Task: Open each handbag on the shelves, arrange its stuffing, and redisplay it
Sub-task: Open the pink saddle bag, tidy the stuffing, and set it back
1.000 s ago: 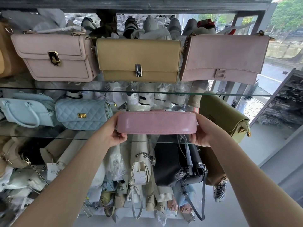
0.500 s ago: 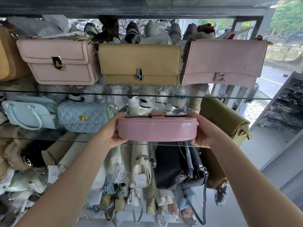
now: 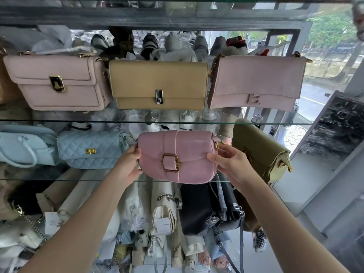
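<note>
The slot is tight: the quilted blue bag (image 3: 92, 148) sits just beside your left hand (image 3: 128, 164), so a sideways nudge could shove it along the glass shelf (image 3: 59, 179). Your left hand curls its fingers round the left end of the pink handbag (image 3: 177, 146), which stands upright at the shelf's front edge, buckle (image 3: 170, 162) facing you. I cannot tell whether it bears on the glass; released too soon, it may tip off. Your right hand (image 3: 230, 164) pinches the right end, near the olive bag (image 3: 260, 152).
</note>
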